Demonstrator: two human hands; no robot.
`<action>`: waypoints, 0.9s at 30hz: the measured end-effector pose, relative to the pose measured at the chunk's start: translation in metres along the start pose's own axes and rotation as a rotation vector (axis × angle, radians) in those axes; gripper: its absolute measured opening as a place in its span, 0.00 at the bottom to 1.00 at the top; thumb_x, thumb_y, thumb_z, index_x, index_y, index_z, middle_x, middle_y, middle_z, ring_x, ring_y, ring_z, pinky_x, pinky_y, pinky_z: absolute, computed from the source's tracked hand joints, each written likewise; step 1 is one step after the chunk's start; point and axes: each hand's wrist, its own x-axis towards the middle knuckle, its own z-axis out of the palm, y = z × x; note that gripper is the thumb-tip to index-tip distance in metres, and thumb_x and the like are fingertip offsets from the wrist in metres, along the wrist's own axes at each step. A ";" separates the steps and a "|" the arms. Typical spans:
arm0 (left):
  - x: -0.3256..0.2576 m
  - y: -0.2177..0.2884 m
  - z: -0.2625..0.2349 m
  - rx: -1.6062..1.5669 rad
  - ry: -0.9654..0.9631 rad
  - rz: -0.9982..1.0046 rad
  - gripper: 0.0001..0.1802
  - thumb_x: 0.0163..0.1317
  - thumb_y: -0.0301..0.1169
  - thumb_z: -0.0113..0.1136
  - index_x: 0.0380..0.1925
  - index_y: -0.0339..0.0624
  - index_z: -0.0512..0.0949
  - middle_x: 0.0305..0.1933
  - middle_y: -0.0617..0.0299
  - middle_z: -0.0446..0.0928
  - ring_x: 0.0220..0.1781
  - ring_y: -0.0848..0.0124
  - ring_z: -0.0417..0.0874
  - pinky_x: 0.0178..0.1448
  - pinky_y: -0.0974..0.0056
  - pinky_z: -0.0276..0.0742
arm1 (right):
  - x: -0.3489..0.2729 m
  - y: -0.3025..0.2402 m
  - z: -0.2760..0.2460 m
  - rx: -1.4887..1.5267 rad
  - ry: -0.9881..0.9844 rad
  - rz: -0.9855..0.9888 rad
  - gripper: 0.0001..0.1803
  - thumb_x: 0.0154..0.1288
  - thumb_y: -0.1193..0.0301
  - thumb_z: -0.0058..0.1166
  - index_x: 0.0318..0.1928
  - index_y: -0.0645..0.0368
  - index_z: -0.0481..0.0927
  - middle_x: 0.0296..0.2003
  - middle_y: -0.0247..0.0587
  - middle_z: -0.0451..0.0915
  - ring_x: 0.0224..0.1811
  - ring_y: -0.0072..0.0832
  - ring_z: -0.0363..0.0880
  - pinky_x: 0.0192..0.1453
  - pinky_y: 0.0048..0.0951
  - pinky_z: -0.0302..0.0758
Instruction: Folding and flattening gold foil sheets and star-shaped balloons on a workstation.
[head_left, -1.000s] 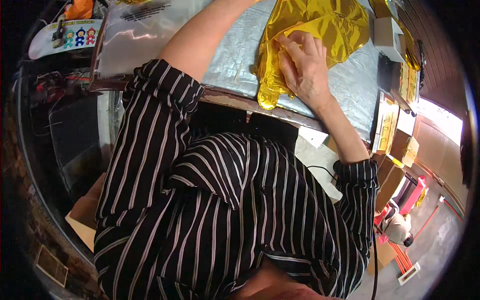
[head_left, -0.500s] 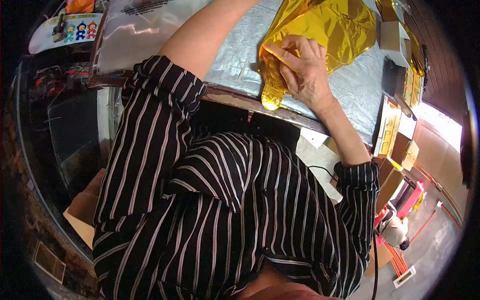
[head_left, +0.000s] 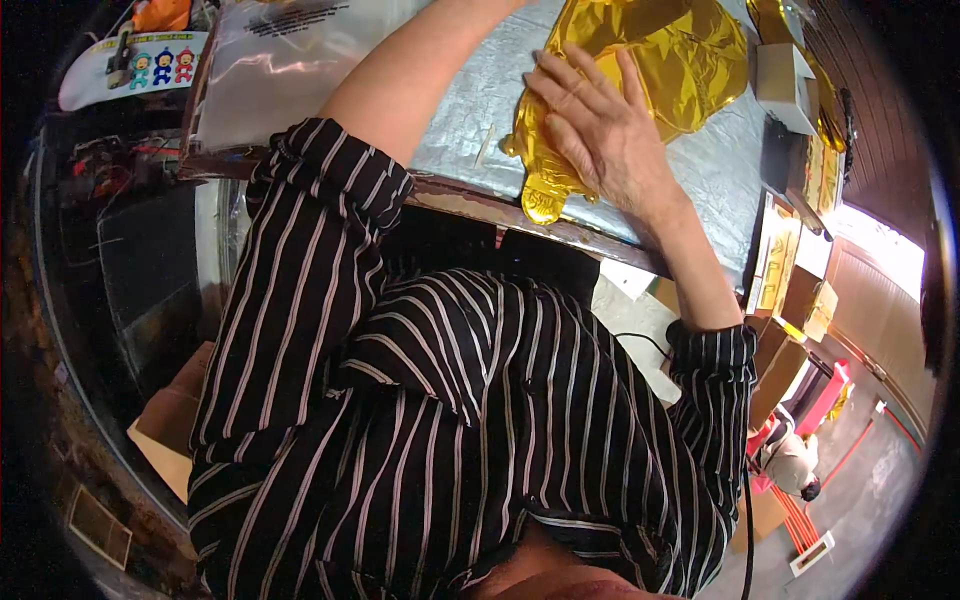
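A crumpled, shiny gold foil sheet (head_left: 690, 75), shaped like a flat foil balloon, lies on the silvery tabletop (head_left: 455, 130). Its narrow rounded end reaches the table's near edge. My right hand (head_left: 610, 130) rests on the foil with its fingers stretched out and spread, pressing it down rather than gripping it. My left forearm (head_left: 415, 75) crosses the table and runs out past the upper edge, so my left hand is out of sight.
Clear plastic bags (head_left: 290, 85) lie on the table's left. A small white box (head_left: 785, 88) stands at the right, near more gold foil. Farther right are cartons (head_left: 822, 310) and another person (head_left: 790, 460). An open cardboard box (head_left: 170, 425) sits below at left.
My right hand has uncurled from its pinch on the foil's left edge, and its fingers now lie spread over the foil. The foil's lower end looks flatter. The left forearm barely moved.
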 end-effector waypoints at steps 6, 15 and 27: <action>0.007 -0.017 0.016 -0.059 0.222 0.251 0.15 0.52 0.47 0.73 0.32 0.49 0.90 0.34 0.57 0.88 0.40 0.54 0.88 0.45 0.49 0.83 | -0.013 -0.013 -0.007 0.165 -0.060 -0.052 0.27 0.76 0.65 0.50 0.72 0.54 0.72 0.75 0.38 0.68 0.78 0.40 0.64 0.84 0.50 0.52; 0.005 -0.016 0.019 -0.127 0.253 0.306 0.15 0.50 0.45 0.75 0.32 0.48 0.90 0.36 0.59 0.88 0.40 0.55 0.88 0.45 0.51 0.83 | 0.005 0.012 -0.025 0.249 0.141 0.082 0.24 0.78 0.62 0.50 0.67 0.59 0.74 0.69 0.51 0.73 0.73 0.48 0.70 0.80 0.54 0.57; 0.008 -0.032 0.036 0.092 0.232 0.276 0.18 0.58 0.53 0.72 0.41 0.57 0.90 0.49 0.75 0.88 0.54 0.64 0.84 0.58 0.54 0.79 | -0.006 0.021 0.003 -0.065 0.077 0.214 0.34 0.77 0.47 0.46 0.72 0.58 0.68 0.74 0.52 0.66 0.79 0.44 0.60 0.82 0.52 0.52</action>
